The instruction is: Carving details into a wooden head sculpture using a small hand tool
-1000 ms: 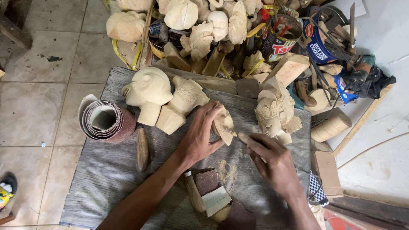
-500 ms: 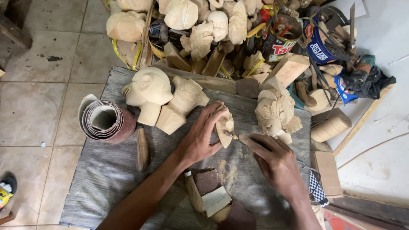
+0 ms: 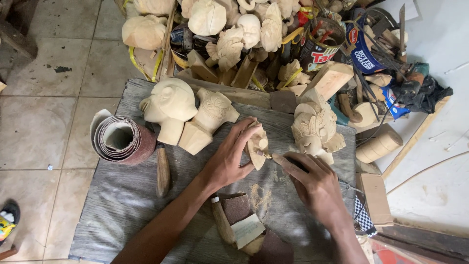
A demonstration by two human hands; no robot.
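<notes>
Red-labelled can behind carvings

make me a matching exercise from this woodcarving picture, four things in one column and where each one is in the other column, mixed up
Things:
1. roll of sandpaper
2. small carving
3. bald wooden head
4. thin carving tool

Places:
A. in the right hand
B. at the left edge of the grey board
C. held by the left hand
D. at the board's far left corner, behind the roll

Pairs: 1-B, 2-C, 3-D, 4-A
</notes>
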